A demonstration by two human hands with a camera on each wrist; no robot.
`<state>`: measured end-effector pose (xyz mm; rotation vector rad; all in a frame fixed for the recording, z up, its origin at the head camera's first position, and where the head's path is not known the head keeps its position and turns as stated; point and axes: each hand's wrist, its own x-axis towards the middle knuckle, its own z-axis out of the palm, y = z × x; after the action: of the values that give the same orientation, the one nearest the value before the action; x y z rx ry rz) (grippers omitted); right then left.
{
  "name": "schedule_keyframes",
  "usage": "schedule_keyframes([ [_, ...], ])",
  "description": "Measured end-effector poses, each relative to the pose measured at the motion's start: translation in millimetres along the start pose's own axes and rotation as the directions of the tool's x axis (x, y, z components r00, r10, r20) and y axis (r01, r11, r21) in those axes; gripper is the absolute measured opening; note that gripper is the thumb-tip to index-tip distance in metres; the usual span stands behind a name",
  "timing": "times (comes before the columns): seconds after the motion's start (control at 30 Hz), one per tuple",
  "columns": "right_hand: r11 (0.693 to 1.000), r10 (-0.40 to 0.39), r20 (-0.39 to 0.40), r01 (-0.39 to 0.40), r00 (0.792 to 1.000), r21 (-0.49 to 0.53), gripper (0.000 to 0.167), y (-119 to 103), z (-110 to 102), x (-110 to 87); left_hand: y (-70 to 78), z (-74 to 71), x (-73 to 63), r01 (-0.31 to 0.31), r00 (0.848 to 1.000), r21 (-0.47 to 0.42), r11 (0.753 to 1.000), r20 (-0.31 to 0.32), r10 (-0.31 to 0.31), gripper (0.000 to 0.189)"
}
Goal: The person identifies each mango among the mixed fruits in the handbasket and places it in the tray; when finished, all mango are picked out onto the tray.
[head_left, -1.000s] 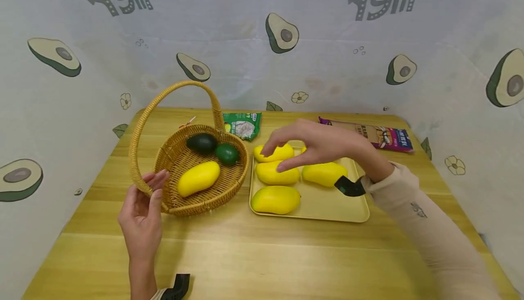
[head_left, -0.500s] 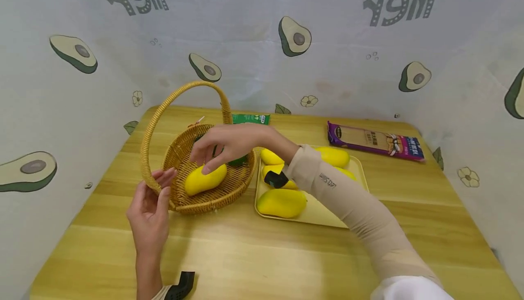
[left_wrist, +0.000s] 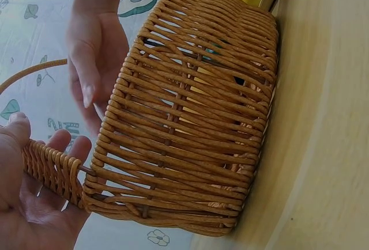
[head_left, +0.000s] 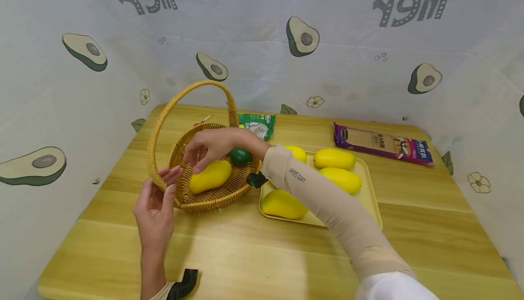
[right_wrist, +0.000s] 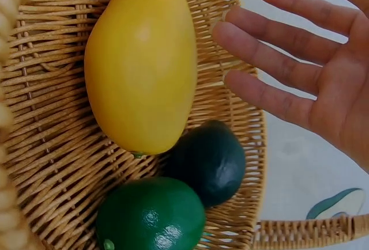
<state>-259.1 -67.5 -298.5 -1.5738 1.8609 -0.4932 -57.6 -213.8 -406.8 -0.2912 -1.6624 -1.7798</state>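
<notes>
My left hand (head_left: 154,207) grips the near end of the handle (head_left: 153,154) of a wicker basket (head_left: 217,202). In the left wrist view its thumb and fingers (left_wrist: 78,149) lie on either side of that handle. My right hand (head_left: 214,147) hovers over the basket with nothing held. In the right wrist view its fingers (right_wrist: 277,60) are spread and nearly straight, beside a yellow mango (right_wrist: 141,65). Below the mango in that view lie a dark avocado (right_wrist: 210,163) and a glossy green fruit (right_wrist: 153,215). The right hand hides the dark avocado in the head view.
A pale yellow tray (head_left: 370,200) with several mangoes stands right of the basket, partly covered by my right sleeve (head_left: 327,204). Behind lie a green packet (head_left: 264,125) and a purple pasta packet (head_left: 380,144). A patterned cloth (head_left: 254,27) hangs round the table.
My right hand has moved left from over the tray to above the basket, its forearm now crossing the tray. The left hand keeps its hold on the handle. The head view has shifted slightly.
</notes>
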Motion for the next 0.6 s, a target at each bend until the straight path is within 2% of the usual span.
schedule_keyframes([
  [0.4, 0.988, 0.124, 0.051, -0.128, 0.991, 0.089, 0.055, 20, 6, 12.0, 0.2, -0.6, -0.6, 0.035, 0.999, 0.049, 0.998, -0.013, -0.035, 0.033],
  [0.6, 0.981, 0.144, 0.072, -0.152, 0.987, 0.123, 0.060, 30, 8, 14.0, 1.0, -0.9, -1.0, 0.051, 0.998, 0.051, 0.997, -0.024, -0.050, 0.034],
])
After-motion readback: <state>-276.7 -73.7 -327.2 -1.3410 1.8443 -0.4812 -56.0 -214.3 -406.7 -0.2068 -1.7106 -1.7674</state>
